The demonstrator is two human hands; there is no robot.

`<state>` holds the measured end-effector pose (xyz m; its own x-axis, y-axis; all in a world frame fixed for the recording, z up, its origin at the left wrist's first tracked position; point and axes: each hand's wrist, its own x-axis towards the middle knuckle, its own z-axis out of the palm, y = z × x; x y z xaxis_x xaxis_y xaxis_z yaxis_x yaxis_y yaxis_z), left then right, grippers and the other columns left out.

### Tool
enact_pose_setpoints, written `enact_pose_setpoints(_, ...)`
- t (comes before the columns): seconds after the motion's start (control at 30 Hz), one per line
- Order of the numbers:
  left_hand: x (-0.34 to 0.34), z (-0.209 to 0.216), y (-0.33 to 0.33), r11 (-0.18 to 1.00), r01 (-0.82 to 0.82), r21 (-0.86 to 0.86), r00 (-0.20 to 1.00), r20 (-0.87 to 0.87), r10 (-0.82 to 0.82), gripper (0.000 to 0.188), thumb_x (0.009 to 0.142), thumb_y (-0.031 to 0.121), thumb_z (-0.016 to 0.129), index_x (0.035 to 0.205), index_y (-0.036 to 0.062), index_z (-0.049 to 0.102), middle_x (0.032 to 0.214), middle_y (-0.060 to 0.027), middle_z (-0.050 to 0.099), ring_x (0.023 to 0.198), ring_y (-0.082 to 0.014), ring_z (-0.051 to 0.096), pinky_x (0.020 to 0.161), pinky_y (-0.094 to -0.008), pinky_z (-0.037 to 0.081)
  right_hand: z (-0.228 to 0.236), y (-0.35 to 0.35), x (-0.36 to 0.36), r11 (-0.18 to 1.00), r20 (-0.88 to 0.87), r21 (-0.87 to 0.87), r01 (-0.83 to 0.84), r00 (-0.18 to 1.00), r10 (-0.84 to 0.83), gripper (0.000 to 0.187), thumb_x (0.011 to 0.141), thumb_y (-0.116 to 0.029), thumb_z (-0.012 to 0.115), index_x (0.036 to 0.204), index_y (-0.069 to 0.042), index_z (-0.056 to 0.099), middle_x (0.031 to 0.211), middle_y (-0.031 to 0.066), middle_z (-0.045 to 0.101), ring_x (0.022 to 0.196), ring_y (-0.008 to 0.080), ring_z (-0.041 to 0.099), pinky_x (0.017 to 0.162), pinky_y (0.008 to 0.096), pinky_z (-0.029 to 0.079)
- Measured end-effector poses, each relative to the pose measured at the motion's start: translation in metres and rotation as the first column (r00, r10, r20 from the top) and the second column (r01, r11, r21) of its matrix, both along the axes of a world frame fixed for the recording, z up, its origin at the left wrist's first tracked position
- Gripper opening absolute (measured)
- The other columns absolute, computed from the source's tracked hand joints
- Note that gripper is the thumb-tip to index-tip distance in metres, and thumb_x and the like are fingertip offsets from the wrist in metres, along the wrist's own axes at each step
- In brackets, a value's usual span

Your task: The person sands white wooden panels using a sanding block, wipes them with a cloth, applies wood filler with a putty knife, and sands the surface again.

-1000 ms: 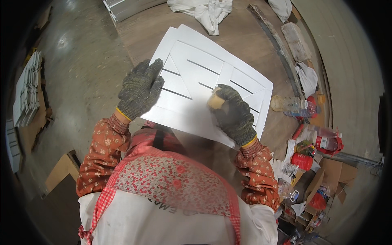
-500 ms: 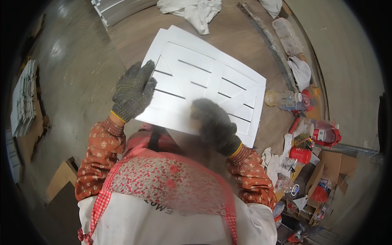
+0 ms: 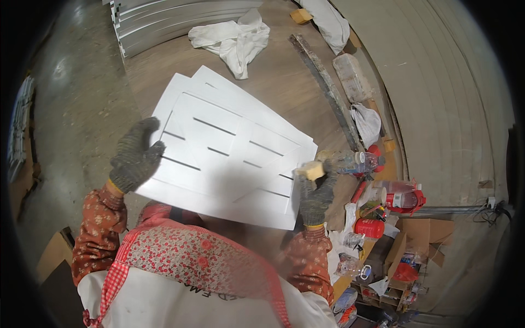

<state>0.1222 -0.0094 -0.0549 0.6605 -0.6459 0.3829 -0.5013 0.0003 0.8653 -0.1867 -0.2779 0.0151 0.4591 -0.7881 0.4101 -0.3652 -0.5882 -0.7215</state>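
A white slotted panel [image 3: 219, 158] lies slantwise in front of me, with another white panel edge [image 3: 219, 81] showing beneath its far side. My left hand [image 3: 135, 154], in a dark grey knitted glove, grips the panel's left edge. At the opposite end, my right hand [image 3: 319, 194], gloved the same way, is closed around a yellowish sponge-like block [image 3: 311, 170]. That block is at the panel's right edge; I cannot tell whether it touches it.
A crumpled white cloth [image 3: 235, 44] lies on the brown tabletop [image 3: 290, 98], beside stacked white panels [image 3: 169, 22]. A worn bar [image 3: 328, 90] runs along the right, near plastic bottles [image 3: 350, 161], a red container [image 3: 369, 228] and a cardboard box [image 3: 418, 235].
My right hand has moved from the panel's near edge to its right end, and the yellowish block now shows in it. The left hand still holds the left edge. The view has shifted.
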Motion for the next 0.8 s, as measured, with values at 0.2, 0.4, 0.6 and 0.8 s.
enact_pose_setpoints(0.2, 0.002, 0.021, 0.009, 0.979, 0.008, 0.201, 0.963, -0.266, 0.047, 0.054, 0.079, 0.006, 0.073, 0.128, -0.0016, 0.050, 0.127, -0.0133, 0.055, 0.121, -0.0222, 0.049, 0.108, -0.0357, 0.036, -0.011, -0.049, 0.018, 1.000, 0.070, -0.010, -0.018, 0.997, 0.018, 0.061, 0.080, -0.005, 0.073, 0.135, 0.000, 0.045, 0.111, 0.0117, 0.063, 0.098, 0.0192, 0.062, 0.089, 0.0307, 0.050)
enact_pose_setpoints(0.4, 0.004, 0.003, 0.012, 0.989, 0.034, 0.142, 0.951, -0.308, 0.011, 0.056, 0.082, 0.009, 0.072, 0.131, -0.0010, 0.047, 0.132, -0.0127, 0.051, 0.127, -0.0214, 0.044, 0.111, -0.0361, 0.032, -0.018, -0.061, 0.039, 0.974, -0.099, 0.174, 0.143, 0.987, -0.127, 0.053, 0.082, -0.016, 0.072, 0.129, 0.001, 0.053, 0.111, 0.0138, 0.066, 0.098, 0.0204, 0.064, 0.089, 0.0307, 0.050)
enact_pose_setpoints(0.6, -0.002, -0.001, 0.009, 1.000, 0.015, 0.026, 0.928, -0.373, -0.004, 0.053, 0.081, 0.006, 0.071, 0.129, -0.0016, 0.049, 0.131, -0.0131, 0.052, 0.126, -0.0219, 0.046, 0.111, -0.0361, 0.033, -0.006, -0.046, 0.038, 0.999, -0.314, 0.036, 0.009, 0.949, 0.003, 0.053, 0.084, -0.023, 0.069, 0.131, -0.005, 0.053, 0.114, 0.0095, 0.067, 0.101, 0.0237, 0.065, 0.089, 0.0335, 0.050)
enact_pose_setpoints(0.8, -0.001, -0.001, 0.009, 0.998, 0.010, 0.066, 0.950, -0.312, 0.011, 0.051, 0.082, 0.004, 0.070, 0.128, -0.0019, 0.051, 0.130, -0.0131, 0.054, 0.124, -0.0218, 0.048, 0.110, -0.0358, 0.034, 0.004, -0.021, 0.041, 0.960, -0.438, -0.161, -0.227, 0.889, 0.137, 0.052, 0.085, -0.019, 0.065, 0.133, -0.003, 0.051, 0.117, 0.0145, 0.065, 0.104, 0.0285, 0.064, 0.090, 0.0360, 0.051)
